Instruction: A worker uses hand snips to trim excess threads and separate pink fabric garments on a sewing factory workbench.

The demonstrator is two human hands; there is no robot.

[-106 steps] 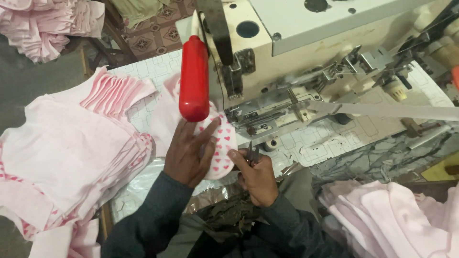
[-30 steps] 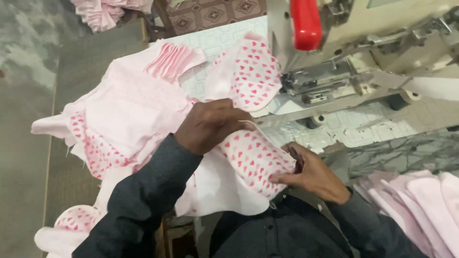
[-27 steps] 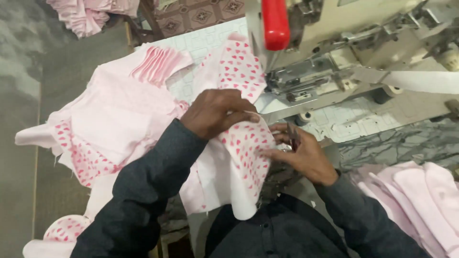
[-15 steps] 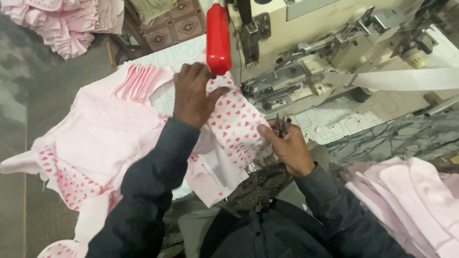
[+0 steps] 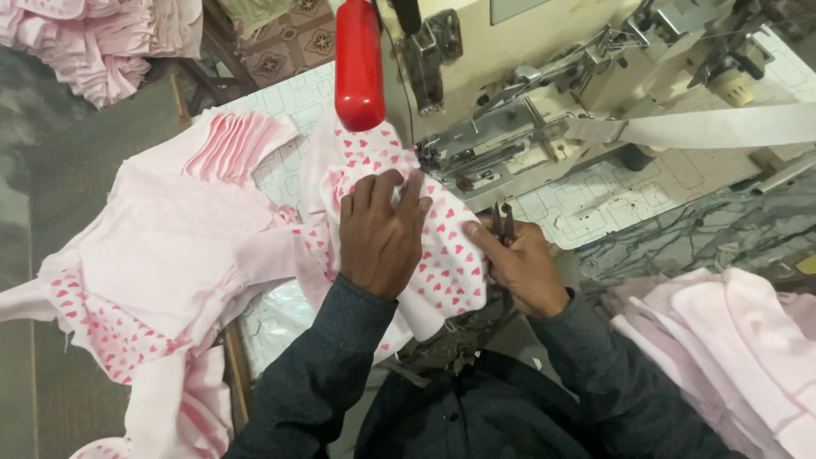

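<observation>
Head view: the left hand [image 5: 382, 234] lies flat, fingers spread, on the heart-print fabric [image 5: 442, 255] running lengthwise toward the sewing machine [image 5: 510, 93] on the worktop [image 5: 612, 195], while the right hand [image 5: 523, 268], grip closed around small snips [image 5: 503, 223], pinches its edge.

Left hand [image 5: 380, 234] lies flat, fingers spread; right hand [image 5: 520, 268] is half-curled.

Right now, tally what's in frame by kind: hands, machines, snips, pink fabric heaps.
Hands: 2, left hand flat on the heart-print cloth, right hand holding the thread snips
Sewing machines: 1
Thread snips: 1
Pink fabric heaps: 3, top-left, left, right
Total: 7
</observation>
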